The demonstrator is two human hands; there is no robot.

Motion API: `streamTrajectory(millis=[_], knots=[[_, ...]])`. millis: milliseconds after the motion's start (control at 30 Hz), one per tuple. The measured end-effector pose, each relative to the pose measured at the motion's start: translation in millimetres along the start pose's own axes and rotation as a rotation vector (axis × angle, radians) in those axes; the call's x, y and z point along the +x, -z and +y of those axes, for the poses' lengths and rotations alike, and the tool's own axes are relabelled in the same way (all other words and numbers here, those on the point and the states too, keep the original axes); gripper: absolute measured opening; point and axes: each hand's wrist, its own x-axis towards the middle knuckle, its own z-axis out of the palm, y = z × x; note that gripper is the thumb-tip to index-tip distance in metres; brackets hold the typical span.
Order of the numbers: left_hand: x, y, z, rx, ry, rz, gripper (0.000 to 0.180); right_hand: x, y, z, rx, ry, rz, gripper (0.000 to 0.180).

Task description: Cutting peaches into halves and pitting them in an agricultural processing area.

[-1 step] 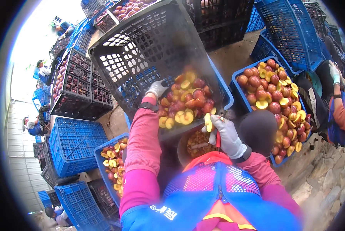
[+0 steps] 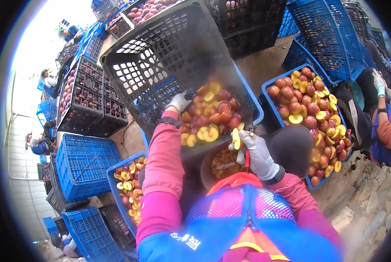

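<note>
My left hand (image 2: 178,103), in a pale glove, reaches into a tilted black crate (image 2: 132,94) beside the left edge of a pile of red plums (image 2: 213,113), several cut to show yellow flesh. Its fingertips look dark, and whether they grip anything is unclear. Closer to my body, my right hand (image 2: 258,155), also gloved, is closed around a red-handled tool (image 2: 247,158); the tool's working end is mostly hidden. At its fingertips is a yellow-fleshed plum piece (image 2: 236,139). Below lies a round container (image 2: 207,168) holding small brownish pieces.
Blue crates of cut plums stand on my right (image 2: 266,89) and left (image 2: 112,177). Stacked black crates (image 2: 84,94) and blue crates (image 2: 88,157) line the left side. A co-worker's gloved hand (image 2: 379,83) shows at far right.
</note>
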Motion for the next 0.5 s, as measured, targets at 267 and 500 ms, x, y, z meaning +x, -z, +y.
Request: streamTrajectory(millis=[267, 500], knots=[[9, -50, 56, 0.061, 0.305, -0.118, 0.054, -15, 6, -12, 0.076, 0.008, 0.010, 0.040], [11, -60, -19, 0.064, 0.348, -0.114, 0.077, -13, 10, -21, 0.133, -0.033, -0.030, 0.040]])
